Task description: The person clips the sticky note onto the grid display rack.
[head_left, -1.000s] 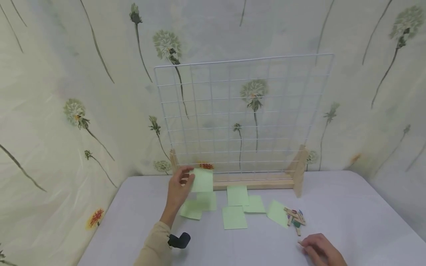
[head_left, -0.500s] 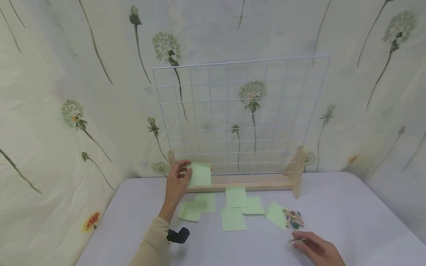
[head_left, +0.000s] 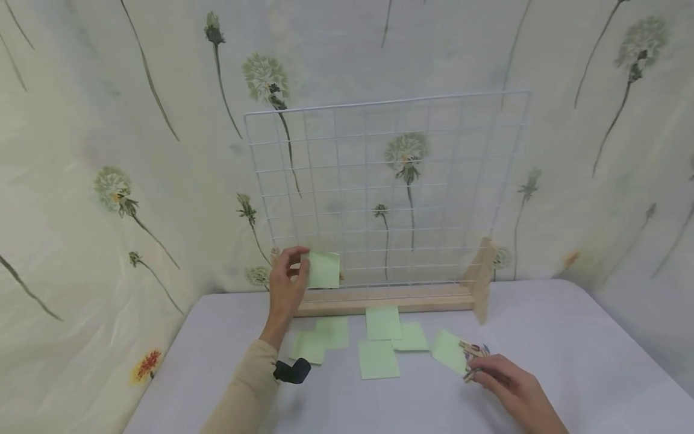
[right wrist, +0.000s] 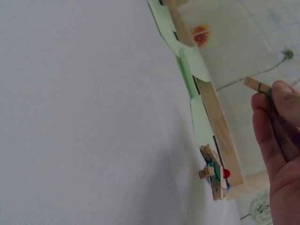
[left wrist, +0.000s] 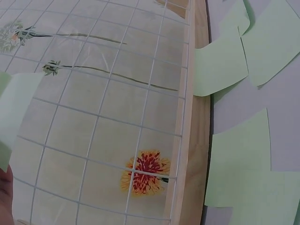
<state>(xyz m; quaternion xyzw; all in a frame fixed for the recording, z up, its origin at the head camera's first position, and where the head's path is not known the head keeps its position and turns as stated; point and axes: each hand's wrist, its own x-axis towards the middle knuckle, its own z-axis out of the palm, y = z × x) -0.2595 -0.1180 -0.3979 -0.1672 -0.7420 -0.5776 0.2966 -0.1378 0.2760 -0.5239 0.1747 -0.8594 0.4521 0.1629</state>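
Note:
My left hand [head_left: 287, 280] pinches a pale green paper square [head_left: 324, 270] by its left edge, in front of the lower left of a white wire grid [head_left: 366, 181]. The same paper [left wrist: 18, 108] enters the left wrist view at its left edge. Thumb and fingers of my right hand [head_left: 515, 386] pinch a small wooden clothespin [right wrist: 257, 86], lifted off the table. In the head view that hand partly covers a pile of small clothespins [head_left: 473, 348]; the right wrist view shows the pile [right wrist: 214, 176] with red and green bits on it.
Several green paper squares [head_left: 378, 360] lie on the white table [head_left: 423, 404], some overlapping. The grid stands in a wooden base [head_left: 379, 305] along the back, with a wooden upright [head_left: 481, 280] at its right end. Behind hangs a flower-printed cloth [head_left: 162, 229].
My left hand has raised the green paper square up along the grid. The right hand has moved left and up toward the clothespin pile, holding the clothespin.

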